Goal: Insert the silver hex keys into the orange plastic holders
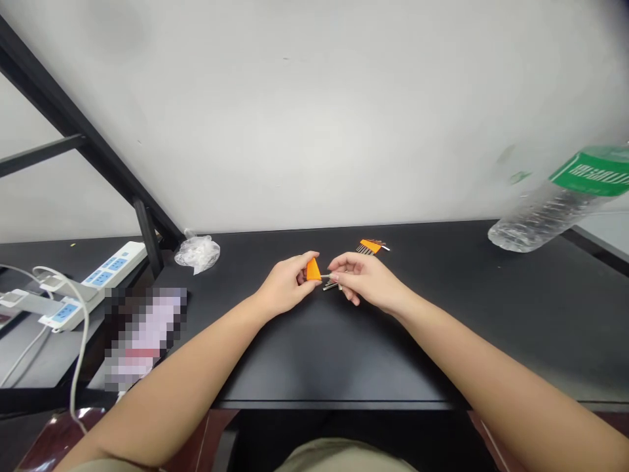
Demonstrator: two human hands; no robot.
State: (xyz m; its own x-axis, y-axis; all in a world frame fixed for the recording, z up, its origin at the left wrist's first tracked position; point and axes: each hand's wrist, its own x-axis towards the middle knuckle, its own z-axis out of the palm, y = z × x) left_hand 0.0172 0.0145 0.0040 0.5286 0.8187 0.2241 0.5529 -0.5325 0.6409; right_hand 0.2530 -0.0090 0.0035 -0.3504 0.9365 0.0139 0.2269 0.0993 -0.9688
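Over the middle of the black desk, my left hand [285, 283] pinches an orange hex key holder [313, 269] between thumb and fingers. My right hand [366, 280] has its thumb and forefinger closed on a thin metal hex key [325, 276], whose far end meets the holder's right side. Whether that end sits inside the holder or only touches it, I cannot tell. Several loose metal keys [331, 286] lie on the desk just under the right fingers, partly hidden. Behind the right hand rests a second orange holder [370, 246] with several metal keys in it.
A crumpled clear plastic bag [197, 254] lies at the desk's back left. At the right leans a large clear bottle [545, 211] with a green label. On the left are a white power strip [105, 275], cables, a pixelated flat item [145, 334] and a black metal frame [93, 141].
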